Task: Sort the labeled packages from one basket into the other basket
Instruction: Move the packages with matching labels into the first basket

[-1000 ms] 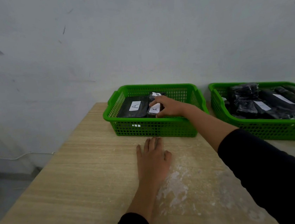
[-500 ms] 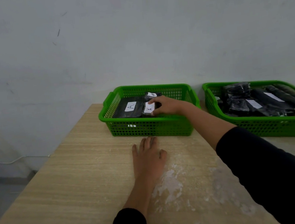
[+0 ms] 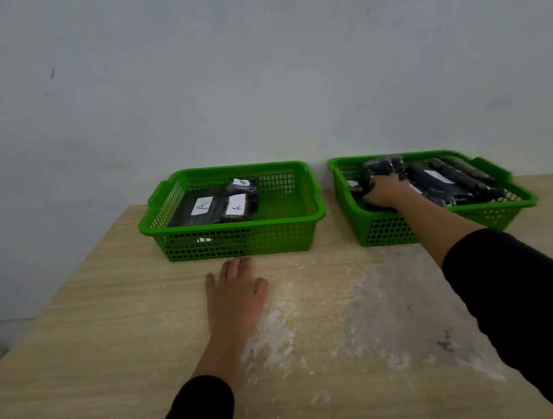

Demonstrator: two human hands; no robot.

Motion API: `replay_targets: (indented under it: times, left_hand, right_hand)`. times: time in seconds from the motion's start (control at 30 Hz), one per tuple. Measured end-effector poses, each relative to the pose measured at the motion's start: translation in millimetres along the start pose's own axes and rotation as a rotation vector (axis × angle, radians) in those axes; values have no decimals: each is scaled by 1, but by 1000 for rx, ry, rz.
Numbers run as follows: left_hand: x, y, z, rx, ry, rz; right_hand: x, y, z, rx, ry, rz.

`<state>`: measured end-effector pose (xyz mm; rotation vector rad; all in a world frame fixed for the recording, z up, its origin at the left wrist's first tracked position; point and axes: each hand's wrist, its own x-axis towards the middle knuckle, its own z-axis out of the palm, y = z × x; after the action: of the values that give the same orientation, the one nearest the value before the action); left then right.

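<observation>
With three black labelled packages (image 3: pixel 219 203) already lying in the left green plastic mesh basket (image 3: pixel 237 239), the left hand (image 3: pixel 235 295) rests flat, fingers loose, on the pale wooden table (image 3: pixel 77 352); the right hand (image 3: pixel 385 191) grasps another black wrapped package (image 3: pixel 382 167) in the crowded right green basket (image 3: pixel 495 210), where many remain.

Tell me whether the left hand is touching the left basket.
Cannot tell. In the head view, the left hand's fingertips reach the left basket's front wall; no gap or contact shows plainly.
</observation>
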<state>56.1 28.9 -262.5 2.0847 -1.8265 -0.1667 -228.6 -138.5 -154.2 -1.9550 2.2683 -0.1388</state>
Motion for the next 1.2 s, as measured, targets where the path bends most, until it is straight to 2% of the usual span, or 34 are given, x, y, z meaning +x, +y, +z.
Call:
replay_targets:
  times: [0.07, 0.17, 0.3, 0.43, 0.5, 0.63, 0.7, 0.83, 0.9, 0.97, 1.1, 1.2]
  left_hand:
    - [0, 0, 1, 4, -1, -4]
    - [0, -1, 2, 13, 18, 1]
    - [0, -2, 3, 6, 27, 1]
    - [1, -2, 3, 17, 35, 3]
    - [1, -1, 3, 18, 38, 4]
    - [1, -1, 3, 17, 43, -2]
    - [0, -1, 3, 14, 43, 3]
    - [-1, -2, 4, 17, 46, 5]
    - [-1, -2, 4, 13, 47, 6]
    - [-1, -2, 4, 13, 48, 6]
    - [-1, -2, 4, 18, 41, 6]
    - [-1, -2, 3, 19, 36, 12]
  right_hand:
    - [-2, 11, 3, -17, -30, -46]
    - [-6, 15, -6, 73, 25, -104]
    - [-6, 31, -11, 514, 159, -53]
    - [-8, 44, -16, 839, 311, 29]
    - [-9, 47, -20, 942, 310, 43]
    - [-15, 47, -30, 999, 315, 40]
    - [-21, 42, -38, 1143, 264, 68]
    - [-36, 31, -47, 1536, -36, 144]
    - [-40, 28, -42, 1524, -151, 158]
    - [-41, 26, -35, 1372, -186, 152]
    - [-40, 20, -30, 1139, -67, 92]
    - [-47, 19, -40, 908, -83, 7]
